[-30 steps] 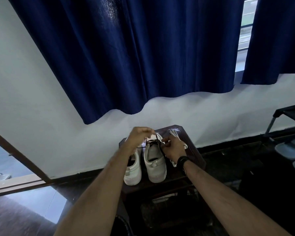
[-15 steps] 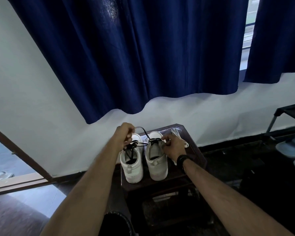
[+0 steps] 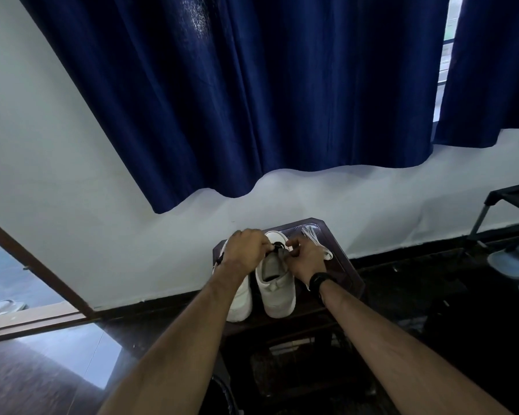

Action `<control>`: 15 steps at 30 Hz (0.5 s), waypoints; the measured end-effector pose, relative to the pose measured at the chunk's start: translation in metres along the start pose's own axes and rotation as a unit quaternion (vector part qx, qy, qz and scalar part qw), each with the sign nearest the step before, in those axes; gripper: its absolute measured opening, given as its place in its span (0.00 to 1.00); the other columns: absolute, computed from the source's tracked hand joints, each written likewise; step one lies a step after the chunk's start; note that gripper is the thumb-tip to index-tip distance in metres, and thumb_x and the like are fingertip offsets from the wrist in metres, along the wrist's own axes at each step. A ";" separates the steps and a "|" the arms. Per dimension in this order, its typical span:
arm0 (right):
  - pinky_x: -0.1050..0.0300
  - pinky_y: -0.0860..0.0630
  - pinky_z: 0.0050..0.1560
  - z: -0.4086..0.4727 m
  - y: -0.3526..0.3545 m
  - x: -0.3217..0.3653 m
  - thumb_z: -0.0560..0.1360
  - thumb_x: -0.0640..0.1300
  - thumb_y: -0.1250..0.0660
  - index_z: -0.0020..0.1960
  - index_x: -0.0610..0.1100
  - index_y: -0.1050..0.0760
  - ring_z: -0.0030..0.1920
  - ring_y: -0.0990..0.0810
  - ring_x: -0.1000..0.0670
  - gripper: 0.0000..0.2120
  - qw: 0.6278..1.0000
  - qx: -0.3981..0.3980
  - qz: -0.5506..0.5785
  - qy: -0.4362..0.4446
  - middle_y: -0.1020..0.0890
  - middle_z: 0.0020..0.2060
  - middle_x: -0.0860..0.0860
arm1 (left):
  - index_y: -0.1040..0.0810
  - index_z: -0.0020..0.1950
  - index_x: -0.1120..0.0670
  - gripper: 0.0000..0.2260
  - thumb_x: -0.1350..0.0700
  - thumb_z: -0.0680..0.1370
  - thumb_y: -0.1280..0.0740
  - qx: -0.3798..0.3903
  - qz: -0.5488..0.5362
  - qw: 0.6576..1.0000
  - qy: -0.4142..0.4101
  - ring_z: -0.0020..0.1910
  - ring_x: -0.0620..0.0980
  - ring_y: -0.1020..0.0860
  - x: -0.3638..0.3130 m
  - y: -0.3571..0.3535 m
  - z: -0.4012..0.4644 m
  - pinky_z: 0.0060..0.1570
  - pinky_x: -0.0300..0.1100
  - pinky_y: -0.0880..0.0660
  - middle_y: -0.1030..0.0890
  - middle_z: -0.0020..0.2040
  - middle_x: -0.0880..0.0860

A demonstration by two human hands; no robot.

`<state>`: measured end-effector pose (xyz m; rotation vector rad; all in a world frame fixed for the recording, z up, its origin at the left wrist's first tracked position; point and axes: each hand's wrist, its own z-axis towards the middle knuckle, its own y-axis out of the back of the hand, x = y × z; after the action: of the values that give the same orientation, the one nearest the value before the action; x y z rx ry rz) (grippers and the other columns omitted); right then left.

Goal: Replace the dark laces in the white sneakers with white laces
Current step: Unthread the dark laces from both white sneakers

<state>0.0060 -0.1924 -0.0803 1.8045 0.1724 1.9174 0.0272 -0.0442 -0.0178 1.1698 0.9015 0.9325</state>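
Note:
Two white sneakers stand side by side on a small dark stool, heels toward me. The right sneaker has its grey tongue showing and a dark lace near its toe end. My left hand is over the left sneaker and pinches the dark lace. My right hand, with a black wristband, pinches the same lace from the right side of that sneaker. White laces lie loose on the stool beyond my right hand.
A white wall and a navy curtain rise just behind the stool. A dark metal shoe rack with grey footwear stands at the right. A brown door frame and a glossy dark floor lie at the left.
My left hand has moved right, from above the left sneaker toward the right sneaker's toe. Both hands now meet at the dark lace. The view has shifted slightly.

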 end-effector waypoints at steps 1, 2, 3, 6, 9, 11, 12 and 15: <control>0.60 0.29 0.44 0.000 0.000 0.000 0.70 0.41 0.27 0.48 0.42 0.21 0.37 0.24 0.52 0.08 1.000 -0.001 0.002 0.002 0.25 0.27 0.57 | 0.15 0.50 0.50 0.11 0.49 0.79 0.36 -0.016 -0.021 1.000 0.009 0.52 0.54 0.21 0.002 0.002 0.000 0.51 0.46 0.27 0.17 0.51 0.50; 0.61 0.30 0.44 0.000 0.000 0.000 0.70 0.40 0.27 0.48 0.42 0.21 0.37 0.24 0.51 0.08 1.000 -0.001 0.004 0.002 0.25 0.27 0.57 | 0.15 0.50 0.49 0.11 0.49 0.80 0.36 -0.034 -0.049 0.998 0.022 0.50 0.53 0.21 0.006 0.004 -0.001 0.50 0.47 0.26 0.17 0.50 0.49; 0.62 0.30 0.43 0.000 -0.001 0.000 0.70 0.40 0.27 0.48 0.42 0.21 0.37 0.23 0.51 0.07 1.000 -0.001 0.006 -0.001 0.25 0.27 0.56 | 0.15 0.50 0.48 0.10 0.49 0.80 0.35 -0.059 -0.097 0.993 0.040 0.49 0.51 0.21 0.008 0.008 -0.003 0.49 0.47 0.25 0.17 0.49 0.48; 0.64 0.32 0.41 0.001 -0.001 0.000 0.71 0.40 0.27 0.49 0.42 0.22 0.37 0.23 0.51 0.08 1.000 -0.002 0.003 -0.006 0.25 0.27 0.56 | 0.14 0.48 0.47 0.07 0.50 0.78 0.33 -0.147 -0.237 0.953 0.115 0.45 0.48 0.19 0.020 0.016 -0.005 0.46 0.45 0.24 0.16 0.46 0.45; 0.59 0.27 0.48 0.000 0.000 0.001 0.71 0.40 0.27 0.50 0.42 0.22 0.41 0.20 0.46 0.08 1.000 0.002 -0.009 0.003 0.25 0.27 0.56 | 0.14 0.48 0.47 0.07 0.54 0.78 0.33 -0.281 -0.382 0.845 0.249 0.46 0.49 0.17 0.029 0.034 -0.006 0.50 0.41 0.24 0.15 0.46 0.47; 0.54 0.26 0.54 0.000 -0.001 0.002 0.72 0.40 0.28 0.50 0.42 0.22 0.45 0.19 0.44 0.08 1.000 0.011 -0.017 0.006 0.26 0.27 0.57 | 0.14 0.51 0.49 0.09 0.54 0.78 0.35 -0.317 -0.377 0.812 0.315 0.49 0.52 0.18 0.039 0.047 -0.006 0.53 0.43 0.24 0.14 0.49 0.50; 0.52 0.26 0.55 0.000 -0.001 0.003 0.72 0.40 0.28 0.50 0.42 0.22 0.46 0.19 0.43 0.08 1.000 0.014 -0.018 0.007 0.26 0.27 0.57 | 0.15 0.52 0.49 0.10 0.54 0.79 0.36 -0.299 -0.339 0.828 0.333 0.50 0.54 0.19 0.045 0.051 -0.005 0.56 0.46 0.24 0.15 0.50 0.51; 0.51 0.25 0.54 -0.001 -0.002 0.005 0.72 0.41 0.28 0.49 0.43 0.22 0.45 0.19 0.43 0.07 0.999 0.015 -0.023 0.020 0.26 0.27 0.56 | 0.17 0.55 0.51 0.11 0.54 0.76 0.35 -0.195 -0.188 0.882 0.386 0.58 0.56 0.25 0.047 0.052 -0.011 0.62 0.49 0.34 0.19 0.56 0.53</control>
<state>0.0054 -0.1878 -0.0766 1.7659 0.2565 1.9293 0.0273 0.0106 0.0272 0.2208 1.4269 1.1991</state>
